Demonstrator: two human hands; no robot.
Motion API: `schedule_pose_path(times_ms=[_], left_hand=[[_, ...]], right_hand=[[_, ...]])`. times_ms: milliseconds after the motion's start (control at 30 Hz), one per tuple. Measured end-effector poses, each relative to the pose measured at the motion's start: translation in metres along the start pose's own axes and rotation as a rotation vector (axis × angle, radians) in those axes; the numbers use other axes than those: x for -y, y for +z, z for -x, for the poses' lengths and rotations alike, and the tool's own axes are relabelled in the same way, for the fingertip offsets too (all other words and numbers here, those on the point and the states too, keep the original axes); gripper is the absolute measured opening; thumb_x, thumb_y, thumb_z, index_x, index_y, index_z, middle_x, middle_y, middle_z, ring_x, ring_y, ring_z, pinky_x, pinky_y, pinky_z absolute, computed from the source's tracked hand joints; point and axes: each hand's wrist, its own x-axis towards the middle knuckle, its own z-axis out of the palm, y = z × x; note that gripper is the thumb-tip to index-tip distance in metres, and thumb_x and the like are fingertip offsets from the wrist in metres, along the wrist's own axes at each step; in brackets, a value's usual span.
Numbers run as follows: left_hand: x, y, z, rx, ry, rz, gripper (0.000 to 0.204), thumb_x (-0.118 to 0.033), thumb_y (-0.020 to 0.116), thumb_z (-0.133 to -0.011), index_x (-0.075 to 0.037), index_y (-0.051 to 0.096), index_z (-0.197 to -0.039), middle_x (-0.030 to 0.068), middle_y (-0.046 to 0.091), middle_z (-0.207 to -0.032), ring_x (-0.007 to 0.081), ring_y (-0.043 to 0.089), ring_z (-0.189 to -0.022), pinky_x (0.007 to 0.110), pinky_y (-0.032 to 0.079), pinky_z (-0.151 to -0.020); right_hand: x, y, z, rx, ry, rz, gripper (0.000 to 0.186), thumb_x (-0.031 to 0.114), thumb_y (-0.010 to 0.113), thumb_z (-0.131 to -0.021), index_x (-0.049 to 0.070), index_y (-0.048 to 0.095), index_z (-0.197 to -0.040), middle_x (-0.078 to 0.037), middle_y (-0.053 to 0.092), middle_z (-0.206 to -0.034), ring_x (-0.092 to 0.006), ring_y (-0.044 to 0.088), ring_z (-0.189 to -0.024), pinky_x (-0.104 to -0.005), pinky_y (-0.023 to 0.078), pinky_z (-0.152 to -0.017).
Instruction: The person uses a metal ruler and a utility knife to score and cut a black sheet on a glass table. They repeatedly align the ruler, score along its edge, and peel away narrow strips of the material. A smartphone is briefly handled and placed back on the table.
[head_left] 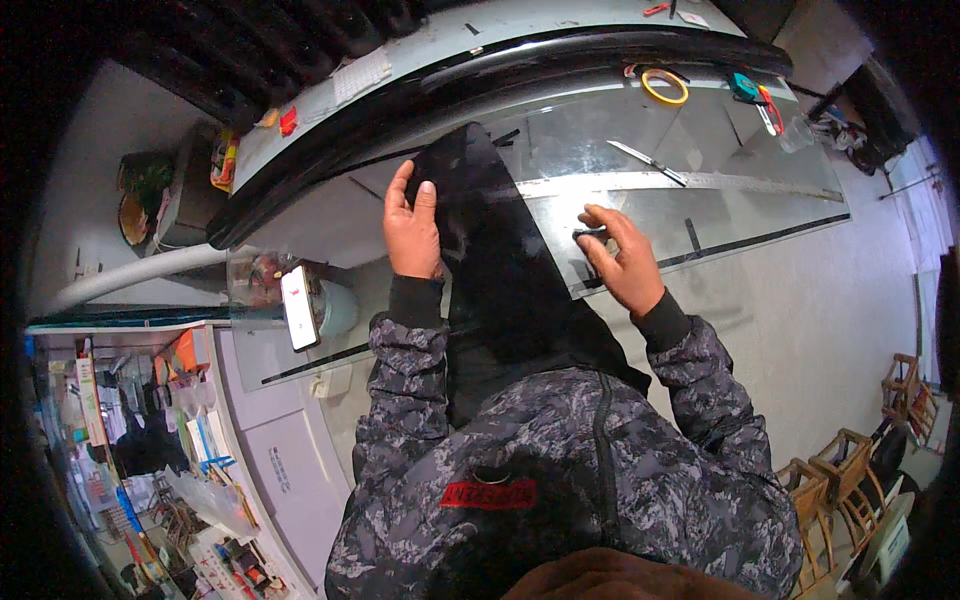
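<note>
A long black sheet [500,240], film or cloth, lies over the glass tabletop [700,120] and drapes down toward my lap. My left hand [412,235] is raised at the sheet's left edge, thumb and fingers apart, with nothing visible between them. To the right of the sheet, over the glass, my right hand [625,262] is closed in a pinch. A small black piece [590,237] shows between its thumb and fingers; its kind is too small to tell. Beyond that hand, a utility knife [650,164] rests on the glass beside a long metal ruler [740,184].
A long black roll [480,90] stretches across the back. Yellow tape [665,87], a tape measure [745,87] and a red cutter [769,112] lie at far right. A phone [299,308] is at left, above a cluttered shelf [200,400]. Wooden chairs [840,465] stand lower right.
</note>
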Motion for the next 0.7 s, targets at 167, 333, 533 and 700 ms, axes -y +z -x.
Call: schedule_pose_path(times_ms=[167,333,533,700], left_hand=[[0.003,-0.02,-0.001,-0.248,0.09,0.127,0.053,-0.002,0.064,-0.116,0.005,0.052,-0.168,0.0157,0.066,-0.156,0.0208,0.068,-0.134,0.036,0.053,-0.119],[-0.004,-0.036,0.018,-0.348,-0.001,0.206,0.058,-0.005,0.063,-0.117,0.002,0.047,-0.172,0.0051,0.066,-0.126,0.0133,0.066,-0.108,0.03,0.055,-0.096],[-0.015,-0.056,0.066,-0.256,-0.077,-0.027,0.056,-0.017,0.065,-0.119,-0.005,0.051,-0.172,-0.0064,0.051,-0.104,0.0033,0.046,-0.084,0.022,0.043,-0.072],[-0.029,-0.077,0.094,-0.211,-0.149,-0.355,0.058,-0.021,0.066,-0.12,-0.002,0.052,-0.173,0.0116,0.059,-0.168,0.0178,0.063,-0.136,0.035,0.05,-0.122]], right_hand=[[0.01,0.015,0.03,0.076,-0.263,0.198,0.057,0.013,0.087,-0.098,0.001,0.067,-0.151,-0.022,0.07,-0.148,-0.0451,0.064,-0.138,-0.0519,0.052,-0.118],[0.02,0.031,0.058,0.193,-0.419,0.398,0.063,0.027,0.091,-0.092,0.007,0.069,-0.147,-0.02,0.063,-0.155,-0.0448,0.058,-0.148,-0.059,0.049,-0.121],[0.012,0.03,0.064,0.239,-0.455,0.422,0.064,0.037,0.091,-0.091,0.007,0.071,-0.144,-0.02,0.061,-0.159,-0.045,0.056,-0.151,-0.0604,0.048,-0.122],[0.006,0.017,0.043,0.202,-0.435,0.431,0.065,0.036,0.092,-0.089,0.007,0.071,-0.143,-0.021,0.063,-0.156,-0.0455,0.058,-0.149,-0.0607,0.048,-0.121]])
